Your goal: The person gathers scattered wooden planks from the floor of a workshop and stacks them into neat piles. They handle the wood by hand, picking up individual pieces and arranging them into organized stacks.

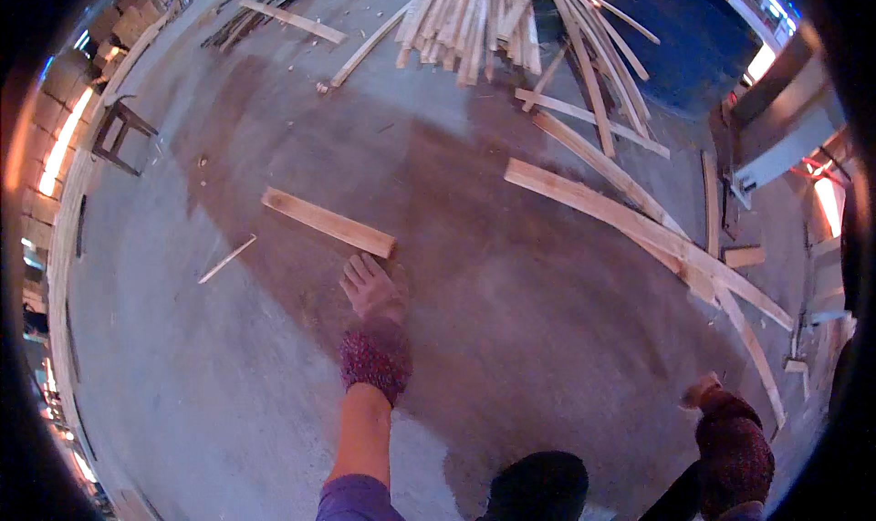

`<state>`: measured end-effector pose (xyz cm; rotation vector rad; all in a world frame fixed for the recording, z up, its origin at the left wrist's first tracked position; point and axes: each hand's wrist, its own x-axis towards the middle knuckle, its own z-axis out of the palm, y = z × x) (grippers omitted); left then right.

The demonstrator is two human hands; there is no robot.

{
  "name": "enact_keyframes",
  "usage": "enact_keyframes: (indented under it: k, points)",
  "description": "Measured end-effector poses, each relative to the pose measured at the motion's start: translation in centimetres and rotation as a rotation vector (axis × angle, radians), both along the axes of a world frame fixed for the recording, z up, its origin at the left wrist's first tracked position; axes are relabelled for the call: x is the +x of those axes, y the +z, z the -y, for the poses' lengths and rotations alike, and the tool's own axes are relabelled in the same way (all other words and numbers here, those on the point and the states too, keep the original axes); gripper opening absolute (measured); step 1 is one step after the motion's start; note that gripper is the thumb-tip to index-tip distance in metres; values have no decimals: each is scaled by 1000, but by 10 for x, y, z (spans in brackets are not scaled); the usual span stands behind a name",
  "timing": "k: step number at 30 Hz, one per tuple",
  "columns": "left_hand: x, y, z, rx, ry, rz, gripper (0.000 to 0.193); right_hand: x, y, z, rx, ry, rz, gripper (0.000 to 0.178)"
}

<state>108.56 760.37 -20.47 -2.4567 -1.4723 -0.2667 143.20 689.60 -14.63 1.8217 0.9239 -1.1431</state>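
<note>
My left hand [371, 288] reaches forward over the concrete floor, fingers stretched out and nothing in them. Just beyond its fingertips lies a short wooden board [328, 222]; whether they touch it I cannot tell. A knitted purple-red cuff covers that wrist. My right hand [701, 390] hangs low at the right, small and partly hidden by its dark red knitted sleeve, so its fingers do not show well. Nearest to it is a thin curved wooden strip [753, 352] on the floor.
Long planks [630, 218] lie slantwise at the right. A large pile of wooden strips [465, 24] fans out at the far side, by a dark blue panel [675, 42]. A small stool [121, 136] stands far left. A thin stick [226, 259] lies left of the board.
</note>
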Motion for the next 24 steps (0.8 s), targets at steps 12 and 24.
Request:
enact_keyframes:
  k: [12, 24]
  points:
    - [-18, 28, -8, -266, 90, 3, 72, -27, 195, -500, 1032, 140, -295, 38]
    - [22, 10, -16, -358, 391, 620, 70, 18, 146, -873, 1269, 145, -668, 47]
